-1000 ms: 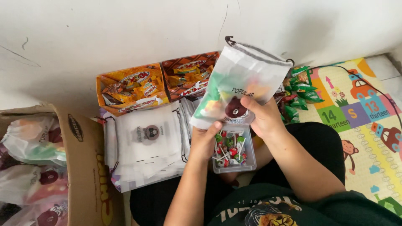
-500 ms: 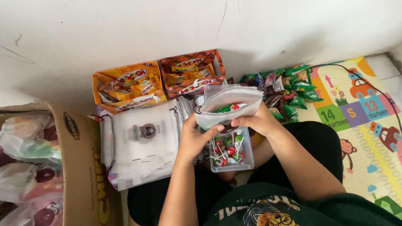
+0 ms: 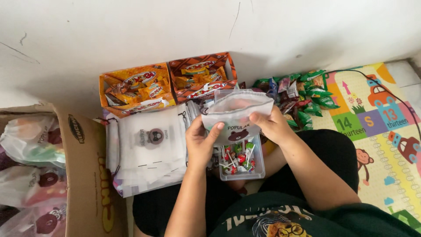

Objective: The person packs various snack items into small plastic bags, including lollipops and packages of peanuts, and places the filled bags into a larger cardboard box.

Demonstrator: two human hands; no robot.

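White pouch is pinched at both lower corners: left hand with thumb on the front, right hand with fingers pressed on the printed face. It is held just above the clear lollipop tub. Judgement: mouth is best kept up and level, grip kept low. Beyond, flat empty pouches are stacked; two snack boxes stand against the white wall. Green packets lie on the play mat; cardboard carton is left.

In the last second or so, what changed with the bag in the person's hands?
The white drawstring bag, held upright a second ago, came down and tipped over the lollipop tub. The left hand and right hand both kept hold. Snack boxes and flat bag stack stayed put.
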